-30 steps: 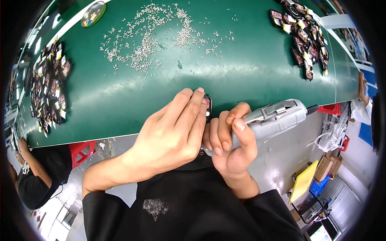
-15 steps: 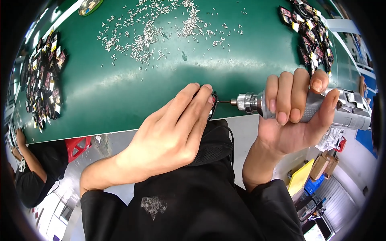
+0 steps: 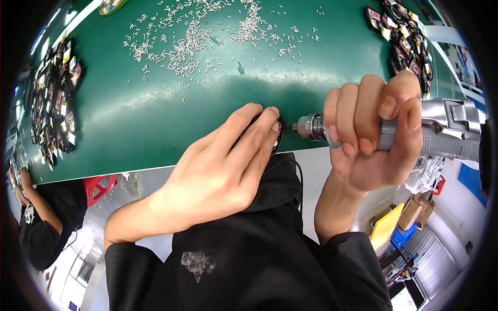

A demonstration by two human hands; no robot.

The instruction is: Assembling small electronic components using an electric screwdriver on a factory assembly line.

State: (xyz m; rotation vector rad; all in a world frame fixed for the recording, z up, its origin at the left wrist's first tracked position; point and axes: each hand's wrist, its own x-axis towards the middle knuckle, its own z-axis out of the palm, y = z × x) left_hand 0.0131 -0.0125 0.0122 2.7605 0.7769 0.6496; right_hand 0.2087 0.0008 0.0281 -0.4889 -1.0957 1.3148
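Note:
My left hand (image 3: 218, 163) is closed over a small black device (image 3: 278, 139) at the front edge of the green table. Only the device's right end shows, with a bit of red in it; the fingers hide the rest. My right hand (image 3: 371, 129) wraps round a grey electric screwdriver (image 3: 312, 127), held level and pointing left. Its thin bit (image 3: 289, 127) reaches the device's exposed end. Whether a screw sits at the tip is too small to tell.
Loose silver screws (image 3: 192, 44) lie scattered over the far part of the green table (image 3: 135, 124). Black devices are heaped at the left (image 3: 52, 109) and far right (image 3: 407, 46). A shallow dish (image 3: 111, 5) stands at the far edge. Another person (image 3: 49, 217) works at the left.
The screwdriver and my right hand have shifted left toward the device, and less of the bit shows. My left hand has hardly moved and keeps its hold.

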